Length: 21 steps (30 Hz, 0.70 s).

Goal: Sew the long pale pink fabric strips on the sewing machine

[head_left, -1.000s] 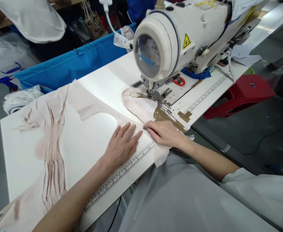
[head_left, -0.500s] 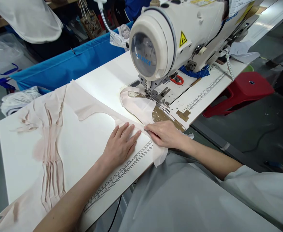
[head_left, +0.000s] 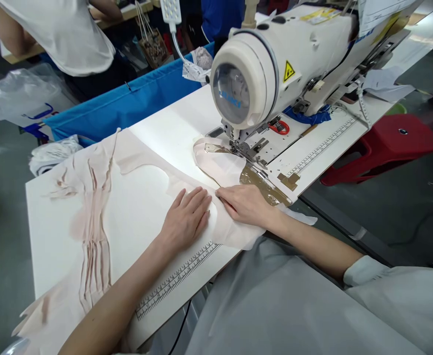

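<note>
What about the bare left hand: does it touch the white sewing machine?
No, the left hand touches pale pink fabric, apart from the machine.

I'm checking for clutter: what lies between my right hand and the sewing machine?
In the head view, pale fabric lies between your right hand and the sewing machine, with a shiny brown patch beside the fabric.

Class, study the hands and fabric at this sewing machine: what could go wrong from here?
1. The fabric reaches past the front edge of the table, so it might snag or be dragged out of line.
2. The left hand lies flat on it, with the right hand closed close by; uneven pressure could stretch it.
3. The pleats run close to the left forearm; a sweep might crease them.
</note>
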Each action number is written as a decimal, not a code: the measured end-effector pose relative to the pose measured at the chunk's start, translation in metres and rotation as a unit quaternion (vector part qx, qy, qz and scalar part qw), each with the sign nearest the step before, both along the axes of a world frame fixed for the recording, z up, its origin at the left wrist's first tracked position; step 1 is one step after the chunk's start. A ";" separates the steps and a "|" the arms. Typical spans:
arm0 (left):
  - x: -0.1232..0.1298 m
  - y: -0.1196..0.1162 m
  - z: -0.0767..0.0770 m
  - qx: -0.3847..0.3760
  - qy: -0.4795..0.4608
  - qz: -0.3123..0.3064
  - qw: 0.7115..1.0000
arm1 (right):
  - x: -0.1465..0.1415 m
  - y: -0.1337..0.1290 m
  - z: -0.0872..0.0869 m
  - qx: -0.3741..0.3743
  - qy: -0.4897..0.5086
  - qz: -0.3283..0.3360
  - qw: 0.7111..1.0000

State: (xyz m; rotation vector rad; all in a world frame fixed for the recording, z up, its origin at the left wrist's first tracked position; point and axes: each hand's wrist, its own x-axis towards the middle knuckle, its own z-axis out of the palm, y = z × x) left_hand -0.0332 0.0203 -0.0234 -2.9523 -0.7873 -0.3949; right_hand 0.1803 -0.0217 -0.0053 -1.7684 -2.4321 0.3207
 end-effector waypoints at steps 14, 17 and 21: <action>0.002 -0.005 -0.002 0.003 0.019 -0.006 1.000 | -0.007 0.007 -0.009 -0.003 0.036 -0.018 0.999; 0.002 -0.006 -0.003 -0.007 0.016 -0.003 1.000 | -0.008 0.009 -0.008 -0.001 0.030 -0.008 1.000; 0.002 -0.006 -0.003 -0.019 0.006 -0.001 1.000 | 0.000 0.004 -0.007 0.007 0.020 0.011 1.000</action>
